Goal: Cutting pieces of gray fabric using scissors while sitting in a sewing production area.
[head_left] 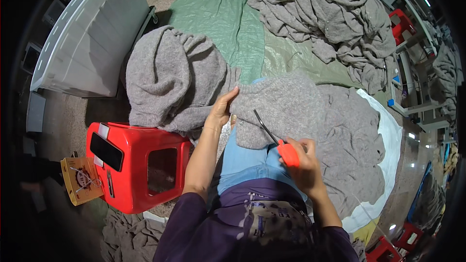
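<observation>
Right fingers [307, 144] partly hide the orange-handled tool [284, 152].

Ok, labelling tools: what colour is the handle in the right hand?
The handle is orange-red, clearest in the head view.

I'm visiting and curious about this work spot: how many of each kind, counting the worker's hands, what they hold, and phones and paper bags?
Hands: 2, left hand and right hand
Held red-handled tool: 1
Held grey knit: 1
Phone: 1
Paper bag: 1
Total: 6
</observation>
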Tool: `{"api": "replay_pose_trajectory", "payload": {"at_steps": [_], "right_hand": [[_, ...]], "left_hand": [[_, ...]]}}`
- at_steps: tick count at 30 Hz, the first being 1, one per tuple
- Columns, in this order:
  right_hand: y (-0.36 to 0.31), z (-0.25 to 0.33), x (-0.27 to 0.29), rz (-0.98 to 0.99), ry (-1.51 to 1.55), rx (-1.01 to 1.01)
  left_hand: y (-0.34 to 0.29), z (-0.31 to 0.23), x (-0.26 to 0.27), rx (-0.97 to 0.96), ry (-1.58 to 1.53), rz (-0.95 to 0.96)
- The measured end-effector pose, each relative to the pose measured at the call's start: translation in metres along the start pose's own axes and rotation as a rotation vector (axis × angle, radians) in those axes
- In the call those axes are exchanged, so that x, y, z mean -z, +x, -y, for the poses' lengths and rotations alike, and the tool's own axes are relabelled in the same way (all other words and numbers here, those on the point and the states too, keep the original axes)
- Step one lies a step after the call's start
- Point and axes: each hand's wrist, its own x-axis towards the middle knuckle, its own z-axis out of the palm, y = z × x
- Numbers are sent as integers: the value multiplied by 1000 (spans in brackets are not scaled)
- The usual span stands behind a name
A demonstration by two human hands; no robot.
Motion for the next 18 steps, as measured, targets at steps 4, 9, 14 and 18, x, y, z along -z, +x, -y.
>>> {"api": "replay_pose_trajectory", "payload": {"at_steps": [4, 9, 14, 18], "right_hand": [[-3, 4, -15, -109, 53, 71], [-3, 15, -22, -72, 27, -42], [-6, 13, -25, -57, -84, -4], [-17, 10, -27, 27, -130, -8]], "left_hand": [[-21, -12, -15, -205, 143, 77], [-44, 4, -16, -224, 326, 62], [-49, 12, -15, -199, 110, 57], [-59, 13, -16, -180, 44, 27]]}}
